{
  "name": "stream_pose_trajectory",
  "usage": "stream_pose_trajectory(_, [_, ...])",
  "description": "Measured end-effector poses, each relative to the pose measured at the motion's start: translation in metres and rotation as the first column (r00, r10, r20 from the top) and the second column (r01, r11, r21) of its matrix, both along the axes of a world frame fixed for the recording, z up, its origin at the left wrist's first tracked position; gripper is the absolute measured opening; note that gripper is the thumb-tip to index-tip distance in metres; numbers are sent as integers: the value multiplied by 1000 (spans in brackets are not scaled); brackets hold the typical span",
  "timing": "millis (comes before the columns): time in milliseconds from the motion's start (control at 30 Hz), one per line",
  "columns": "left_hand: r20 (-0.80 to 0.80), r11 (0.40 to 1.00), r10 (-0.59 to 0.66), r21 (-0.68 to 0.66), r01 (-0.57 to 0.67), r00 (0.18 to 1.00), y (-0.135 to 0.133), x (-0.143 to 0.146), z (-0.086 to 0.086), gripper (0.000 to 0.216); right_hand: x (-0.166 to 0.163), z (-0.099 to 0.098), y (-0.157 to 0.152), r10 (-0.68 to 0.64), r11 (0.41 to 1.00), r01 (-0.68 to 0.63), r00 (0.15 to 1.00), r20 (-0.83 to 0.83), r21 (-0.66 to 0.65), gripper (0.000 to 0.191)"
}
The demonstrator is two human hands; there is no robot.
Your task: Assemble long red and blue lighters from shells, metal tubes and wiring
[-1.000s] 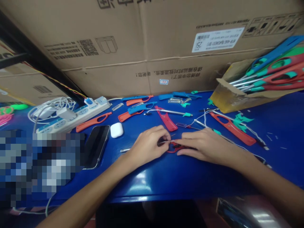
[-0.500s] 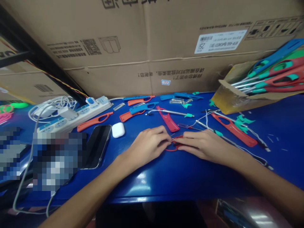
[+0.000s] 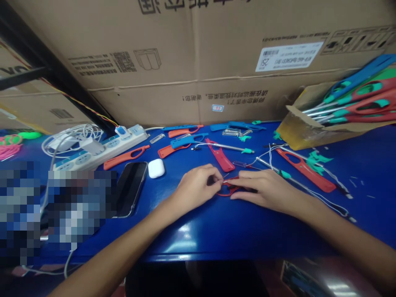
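In your head view, the red casing (image 3: 227, 194) lies on the blue surface (image 3: 232, 241), directly between your hands, and much of it is hidden: your right fingers cover one end, leaving mainly a looped red edge in sight. Whatever sits inside that loop is too small and dark to make out. A blurred, pixelated patch (image 3: 77, 210) masks the things at the left and runs up against the black phone (image 3: 132, 187), while the large carton (image 3: 185, 49) is cut off at the top. The lighters (image 3: 368, 101) in the paper bag (image 3: 312, 136) run out of frame at the right, and the glossy object (image 3: 315, 276) below the surface's edge is hard to identify. Both your forearms come up from the bottom corners and angle inward, wrists low, knuckles up. Your left hand (image 3: 199, 183) is curled, thumb and fingertips closed together at the casing's near-left side — whether they pinch a small part, you cannot tell from here. Your right hand (image 3: 261, 185) grips the casing, fingers stretched across it toward the left and thumb on the near side — fingertips close to the left hand's. Just beyond them lies a second red casing half (image 3: 221, 156).
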State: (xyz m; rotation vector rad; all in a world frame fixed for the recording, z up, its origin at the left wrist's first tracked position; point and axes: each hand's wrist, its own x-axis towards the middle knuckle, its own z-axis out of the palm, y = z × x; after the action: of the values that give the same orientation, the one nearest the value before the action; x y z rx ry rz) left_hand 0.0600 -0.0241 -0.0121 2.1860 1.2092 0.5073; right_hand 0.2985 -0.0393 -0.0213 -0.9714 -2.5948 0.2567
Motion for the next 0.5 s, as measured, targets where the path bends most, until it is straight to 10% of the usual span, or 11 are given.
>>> stream_pose_trajectory(233, [114, 985, -161, -39, 167, 980, 9, -16, 0, 23, -5, -2, -1, -86, 996, 87, 996, -26, 35, 33])
stream_pose_trajectory(500, [138, 992, -54, -102, 68, 989, 13, -13, -7, 23, -10, -1, -6, -131, 982, 130, 991, 3, 138, 35])
